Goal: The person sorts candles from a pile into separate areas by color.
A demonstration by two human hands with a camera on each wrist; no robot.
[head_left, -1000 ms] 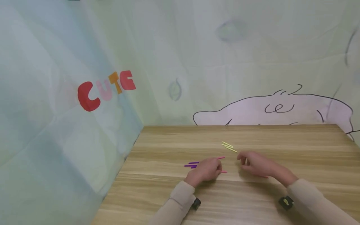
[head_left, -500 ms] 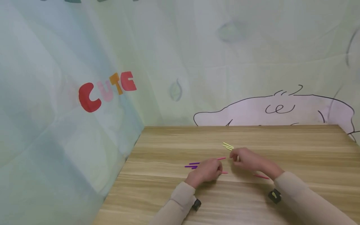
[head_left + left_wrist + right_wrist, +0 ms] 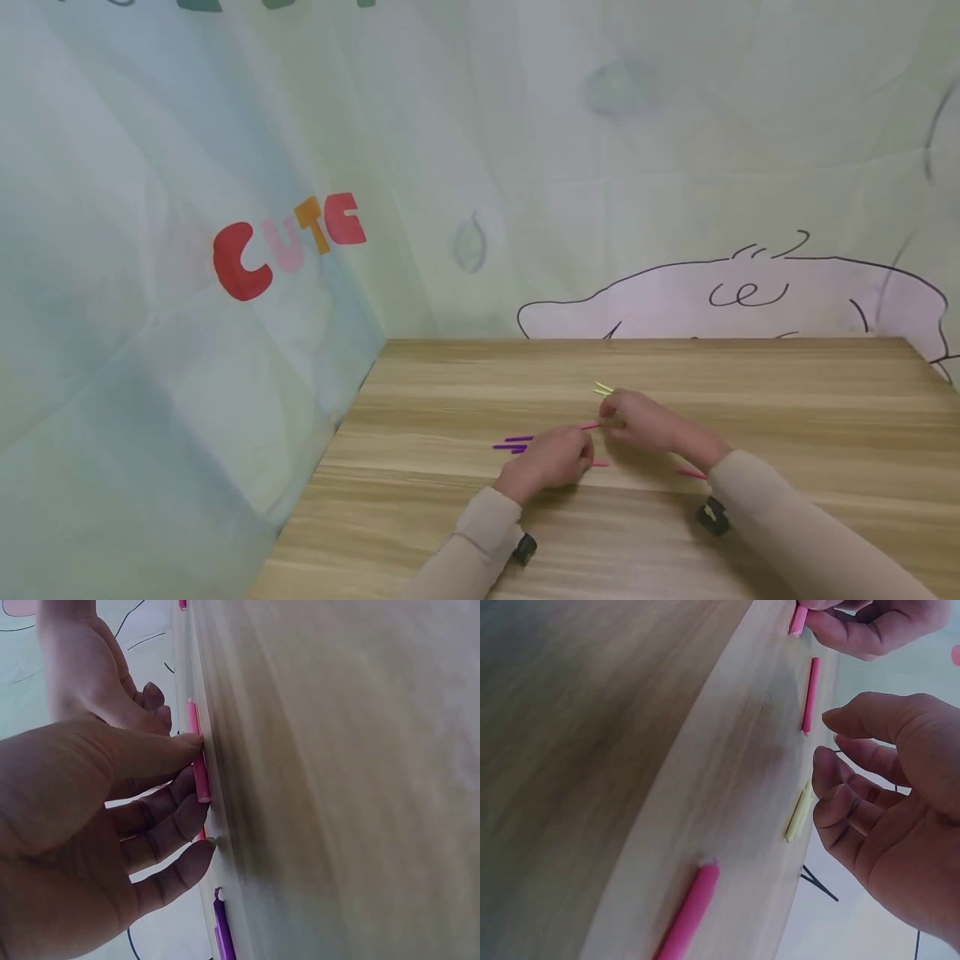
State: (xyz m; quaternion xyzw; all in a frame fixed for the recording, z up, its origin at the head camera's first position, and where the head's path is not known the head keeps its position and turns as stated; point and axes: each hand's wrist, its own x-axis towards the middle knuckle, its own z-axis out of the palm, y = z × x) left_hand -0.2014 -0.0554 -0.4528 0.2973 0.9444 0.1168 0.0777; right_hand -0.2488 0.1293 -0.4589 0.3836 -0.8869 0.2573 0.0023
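My left hand [image 3: 555, 457] is low over the table; in the left wrist view its thumb and fingers pinch a thin pink candle [image 3: 200, 780]. Part of another pink candle [image 3: 590, 427] shows just beyond that hand. Purple candles [image 3: 510, 447] lie at its left, partly covered by it. My right hand [image 3: 645, 421] hovers with loosely bent fingers, thumb and fingertips apart and nothing between them. Close to its fingertips are pale yellow candles [image 3: 798, 814], partly hidden by it in the head view. A third pink candle [image 3: 690, 472] lies under the right forearm.
The wood-grain table [image 3: 435, 533] ends at a back edge against a printed cloth backdrop [image 3: 465, 150]. Dark wrist cameras, the left one [image 3: 525, 548] and the right one [image 3: 712, 517], hang below the sleeves near the tabletop.
My right hand has moved left, towards the left hand, and now covers part of the yellow candles. More of the pink candle by the right forearm came into sight. The left hand stays put.
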